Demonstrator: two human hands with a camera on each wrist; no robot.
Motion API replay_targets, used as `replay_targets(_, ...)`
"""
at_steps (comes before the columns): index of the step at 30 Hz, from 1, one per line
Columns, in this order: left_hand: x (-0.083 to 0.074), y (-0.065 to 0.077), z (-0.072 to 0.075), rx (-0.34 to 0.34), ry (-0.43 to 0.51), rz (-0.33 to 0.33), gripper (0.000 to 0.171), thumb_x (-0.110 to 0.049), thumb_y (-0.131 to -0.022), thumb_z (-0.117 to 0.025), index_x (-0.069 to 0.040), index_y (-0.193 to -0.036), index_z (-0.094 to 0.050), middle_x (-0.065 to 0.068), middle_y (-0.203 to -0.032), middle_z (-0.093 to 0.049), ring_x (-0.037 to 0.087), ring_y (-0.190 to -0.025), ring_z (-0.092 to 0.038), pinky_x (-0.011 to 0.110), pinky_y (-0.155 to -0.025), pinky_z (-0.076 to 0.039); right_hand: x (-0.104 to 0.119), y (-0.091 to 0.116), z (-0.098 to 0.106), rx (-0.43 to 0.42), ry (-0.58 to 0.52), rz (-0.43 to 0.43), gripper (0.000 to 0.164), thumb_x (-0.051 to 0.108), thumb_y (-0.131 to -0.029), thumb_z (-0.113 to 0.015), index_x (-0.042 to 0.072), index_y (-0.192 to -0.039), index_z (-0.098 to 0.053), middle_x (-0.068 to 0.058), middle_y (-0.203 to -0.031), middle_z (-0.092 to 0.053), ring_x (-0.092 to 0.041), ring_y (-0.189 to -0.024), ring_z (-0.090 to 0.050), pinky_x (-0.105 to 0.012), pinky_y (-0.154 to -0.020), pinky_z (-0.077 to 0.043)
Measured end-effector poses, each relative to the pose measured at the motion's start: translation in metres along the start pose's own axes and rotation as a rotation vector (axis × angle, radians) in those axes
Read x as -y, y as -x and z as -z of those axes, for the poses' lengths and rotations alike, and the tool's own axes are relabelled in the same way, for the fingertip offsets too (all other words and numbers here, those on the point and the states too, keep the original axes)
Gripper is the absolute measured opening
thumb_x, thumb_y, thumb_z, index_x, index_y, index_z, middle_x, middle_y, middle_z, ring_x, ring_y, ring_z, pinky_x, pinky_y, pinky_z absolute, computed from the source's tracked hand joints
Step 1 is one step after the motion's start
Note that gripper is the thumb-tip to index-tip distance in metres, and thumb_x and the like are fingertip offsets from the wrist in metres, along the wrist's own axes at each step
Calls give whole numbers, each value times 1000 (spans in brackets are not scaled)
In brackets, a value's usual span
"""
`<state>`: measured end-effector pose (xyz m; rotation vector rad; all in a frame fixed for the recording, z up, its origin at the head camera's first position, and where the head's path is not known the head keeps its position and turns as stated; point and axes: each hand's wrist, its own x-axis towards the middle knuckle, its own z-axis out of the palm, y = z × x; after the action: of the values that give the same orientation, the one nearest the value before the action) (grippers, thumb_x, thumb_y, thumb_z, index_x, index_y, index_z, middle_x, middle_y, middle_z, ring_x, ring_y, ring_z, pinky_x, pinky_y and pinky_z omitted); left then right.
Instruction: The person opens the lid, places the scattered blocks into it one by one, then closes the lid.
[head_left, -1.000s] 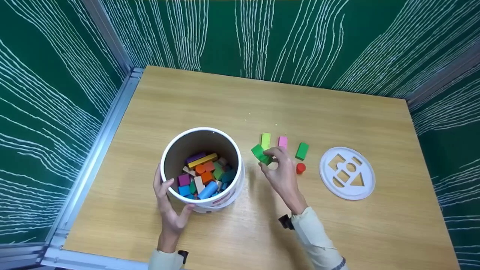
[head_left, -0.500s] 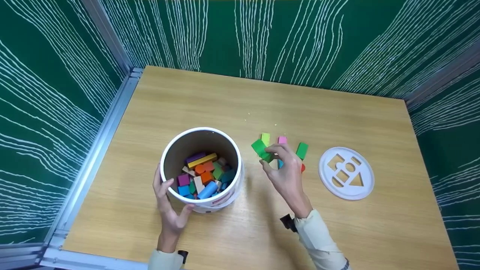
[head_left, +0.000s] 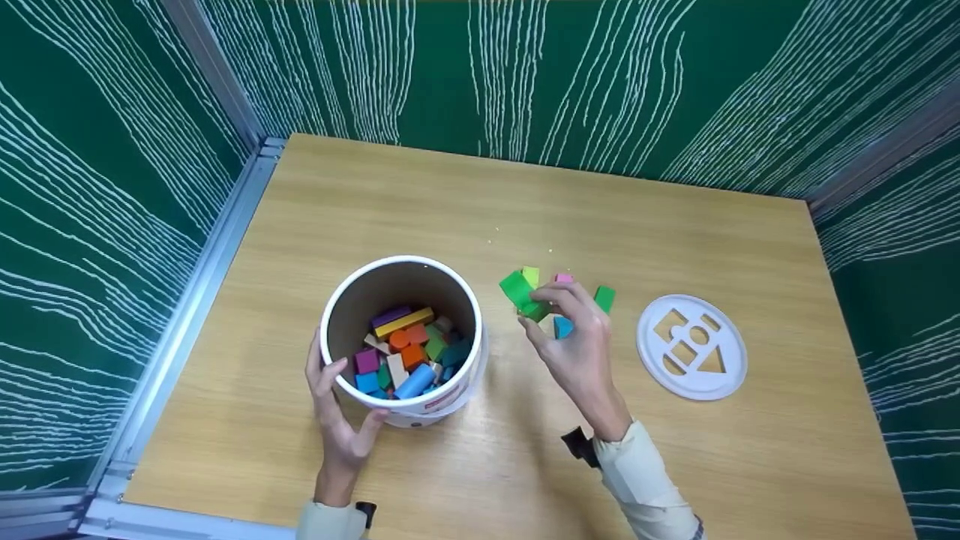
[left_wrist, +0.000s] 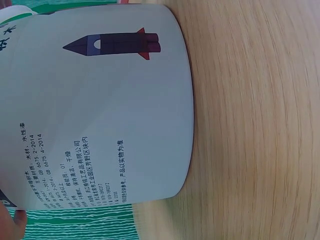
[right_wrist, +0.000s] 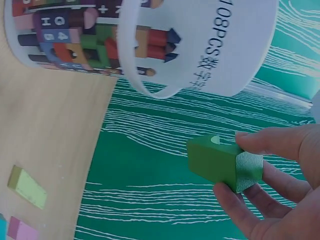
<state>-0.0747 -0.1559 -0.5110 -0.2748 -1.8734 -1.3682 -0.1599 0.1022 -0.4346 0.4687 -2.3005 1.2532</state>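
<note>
Head view: right grip (head_left: 579, 346) pinches a green block (head_left: 517, 289) above the bench (head_left: 787, 450), beside the bucket (head_left: 405, 259) the left grip (head_left: 340, 424) holds; might drop if that pinch loosens, honestly.

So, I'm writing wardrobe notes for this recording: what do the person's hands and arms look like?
The left hand and right hand wear no gloves. The left sleeve and right sleeve are pale off-white. A small black piece shows at the right cuff, another at the left.
</note>
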Motion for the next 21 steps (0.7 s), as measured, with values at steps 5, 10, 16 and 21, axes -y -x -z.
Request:
replay_targets(5, 17, 10, 2, 1, 1, 14, 69, -49, -72, -61, 0, -114, -38, 28, -137, -17, 41, -124, -20, 46, -102, -25, 10, -4, 2, -17, -17, 42, 29, 2, -61, -76, 5, -87, -66, -1, -92, -58, -8, -80, -56, -21, -69, -51)
replay_targets(10, 15, 9, 3, 6, -4, 20, 69, -48, -72, -61, 1, -113, -38, 29, -136, -17, 41, -124, -20, 47, -102, -25, 38, -10, 9, -21, -35, 74, 29, -5, -59, -76, 0, -85, -65, -9, -89, -59, -16, -80, -56, -28, -67, -52)
replay_targets(16, -7, -4, 1, 6, 8, 13, 64, -45, -74, -60, 0, -113, -38, 31, -134, -18, 40, -123, -21, 41, -102, -26, 58, -14, 13, -8, -31, 114, 29, -5, -59, -76, 0, -85, -66, -9, -87, -59, -18, -84, -55, -29, -82, -47)
replay_targets(21, -12, -6, 0, 7, 17, 7, 64, -45, -74, -60, 3, -111, -37, 34, -133, -18, 40, -123, -20, 41, -103, -26, 41, -11, 9, 8, -42, 145, 29, 3, -63, -76, 7, -90, -66, 0, -91, -59, -11, -88, -53, -29, -91, -41)
